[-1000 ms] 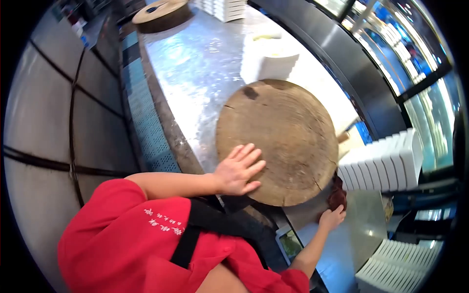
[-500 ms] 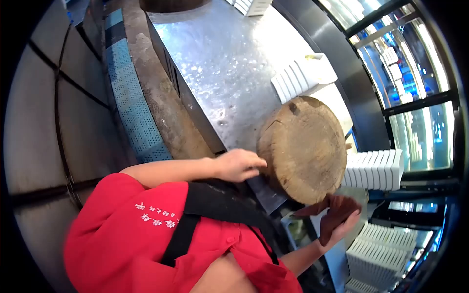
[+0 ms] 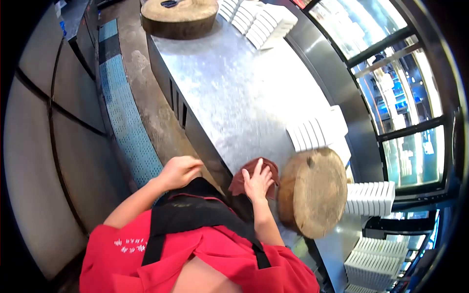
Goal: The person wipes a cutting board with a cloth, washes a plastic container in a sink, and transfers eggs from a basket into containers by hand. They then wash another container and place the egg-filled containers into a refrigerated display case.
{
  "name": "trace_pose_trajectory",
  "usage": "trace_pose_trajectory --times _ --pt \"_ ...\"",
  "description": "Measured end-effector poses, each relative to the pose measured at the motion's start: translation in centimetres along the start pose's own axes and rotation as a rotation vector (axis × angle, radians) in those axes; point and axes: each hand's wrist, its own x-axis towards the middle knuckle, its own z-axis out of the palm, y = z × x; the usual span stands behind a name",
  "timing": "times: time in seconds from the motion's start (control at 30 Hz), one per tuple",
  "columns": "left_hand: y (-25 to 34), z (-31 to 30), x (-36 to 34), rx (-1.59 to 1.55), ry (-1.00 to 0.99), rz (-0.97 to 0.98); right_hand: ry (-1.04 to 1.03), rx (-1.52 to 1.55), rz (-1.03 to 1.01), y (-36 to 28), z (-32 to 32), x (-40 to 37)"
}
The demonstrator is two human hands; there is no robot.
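The cloth (image 3: 238,183) lay under the splayed right hand (image 3: 258,184), left hand (image 3: 181,173) curled; overreaching the worktop (image 3: 215,97) edge risked dropping it.

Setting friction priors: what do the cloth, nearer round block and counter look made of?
Cloth: fabric, matte; soft folds show, fibre unclear.
Nearer round block: likely solid wood, dull and worn; mottled brown with a dark knot-like spot.
Counter: probably stainless steel, smooth and fairly shiny; silvery grey with blurred bright reflections.
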Motion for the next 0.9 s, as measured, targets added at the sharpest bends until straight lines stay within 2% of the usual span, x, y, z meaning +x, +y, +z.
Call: trace_pose_trajectory --times 0.13,0.23,0.37,0.47,0.53,0.6,0.63,0.7,0.73,0.77,0.8,0.83,0.87,0.9 --pt "-5.2 -4.9 -2.0 0.083 0.158 -0.411 0.115 -0.067 0.274 -1.4 0.6 8.5" --pt "-7.8 -8.4 0.5 0.114 0.232 -0.474 0.068 -0.040 0.323 -3.7 -1.5 18.1" --pt "-11.2 -13.5 9.2 0.138 0.293 -0.406 0.087 0.040 0.303 -5.9 -2.5 33.0" --pt "-11.8 -18.0 18.1 0.232 0.276 -0.260 0.085 0.089 0.279 -8.5 -3.8 42.1" --pt "-12.9 -20.2 23.8 0.349 0.294 -0.077 0.004 0.068 0.213 -11.9 -4.7 46.1" --pt "-14.4 -21.7 29.2 0.313 0.335 -0.123 -0.014 0.048 0.024 -16.5 -4.5 48.3" --pt "-15.6 -22.3 31.8 0.414 0.336 -0.048 0.047 0.073 -0.115 -19.0 -3.0 48.5" --pt "-18.3 -23.2 36.5 0.578 0.342 0.030 0.191 0.024 -0.444 -24.8 -1.9 45.9" --pt "-19.7 -23.4 38.6 0.638 0.347 0.035 0.168 0.024 -0.610 -27.4 -2.7 43.3" --pt "-22.3 -24.1 40.4 0.670 0.268 -0.029 0.135 0.110 -0.772 -29.5 -1.9 40.7" --pt "-22.6 -24.5 42.1 0.663 0.266 -0.013 0.080 0.206 -0.925 -30.9 -1.5 37.8" --pt "-22.6 -24.8 43.3 0.789 0.152 -0.049 0.081 0.139 -1.014 -32.2 0.1 35.2" --pt "-23.1 -25.0 44.2 0.913 0.035 -0.088 0.191 0.205 -1.109 -32.4 1.9 33.0" --pt "-24.7 -25.6 44.7 0.956 -0.142 -0.237 0.160 0.405 -1.176 -31.8 2.2 31.9"
